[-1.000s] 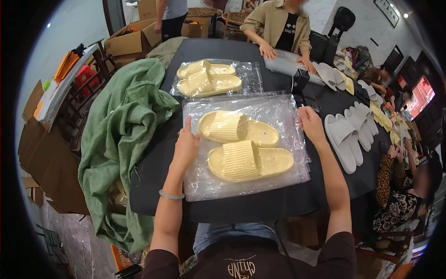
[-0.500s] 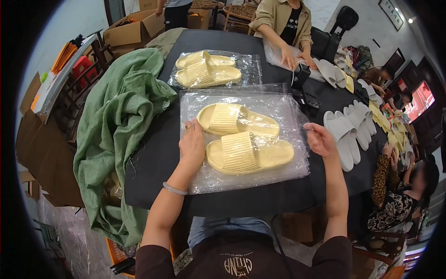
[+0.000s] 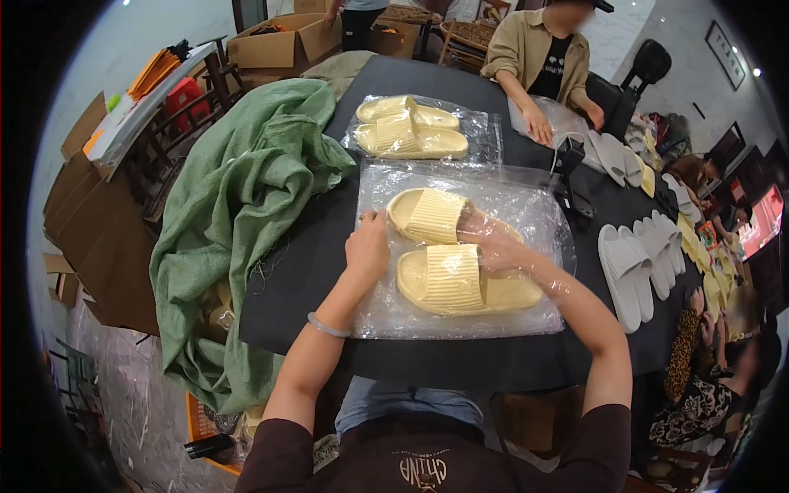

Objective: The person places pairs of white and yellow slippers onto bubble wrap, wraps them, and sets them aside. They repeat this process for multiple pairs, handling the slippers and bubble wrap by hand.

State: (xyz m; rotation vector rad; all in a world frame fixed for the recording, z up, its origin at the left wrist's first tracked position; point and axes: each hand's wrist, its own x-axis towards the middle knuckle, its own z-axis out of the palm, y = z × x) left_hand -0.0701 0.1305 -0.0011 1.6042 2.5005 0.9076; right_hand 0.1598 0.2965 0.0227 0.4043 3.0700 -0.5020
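The head view looks down at a dark table (image 3: 312, 271). A clear plastic bag (image 3: 526, 205) lies flat on it, right in front of the person. Two yellow slippers (image 3: 448, 255) are inside the bag, side by side and touching.

The left hand (image 3: 367, 251) rests on the left edge of the bag, next to the slippers. Its fingers are curled and press the plastic down. The right hand (image 3: 501, 246) is inside the bag, under the clear plastic. Its fingers are spread flat on top of the slippers, between the two of them.

The step looks like setting the slippers neatly in the bag. To do it well, the left hand should hold the bag edge firm so it does not slide. The right hand should push the pair gently, keeping them flat and close together. A hard tug could rip the thin plastic.

A big green cloth (image 3: 238, 205) lies on the left side of the table. Another bag of yellow slippers (image 3: 411, 131) sits farther away. White slippers (image 3: 637, 263) lie in a row on the right. Another person (image 3: 542, 57) works at the far end.
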